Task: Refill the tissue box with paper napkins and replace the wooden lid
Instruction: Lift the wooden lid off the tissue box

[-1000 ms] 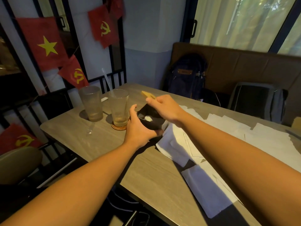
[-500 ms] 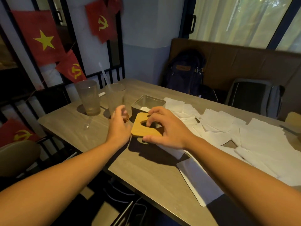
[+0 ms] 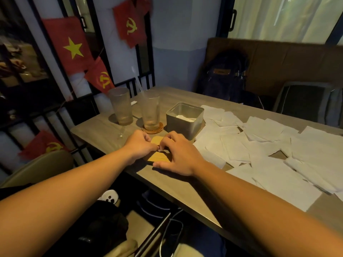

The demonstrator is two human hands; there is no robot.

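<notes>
Now | left hand (image 3: 141, 145) pinches wooden lid (image 3: 159, 157) | right hand (image 3: 178, 156) grips it | tissue box (image 3: 183, 125) uncovered

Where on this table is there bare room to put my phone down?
Bare table shows at the left corner beside the leftmost glass, along the near edge between the right hand and the napkins, and behind the box. Napkins crowd the right side.

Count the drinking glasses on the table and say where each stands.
2. The left glass stands farthest left; the straw glass sits on a coaster between it and the tissue box. None appears hidden.
</notes>
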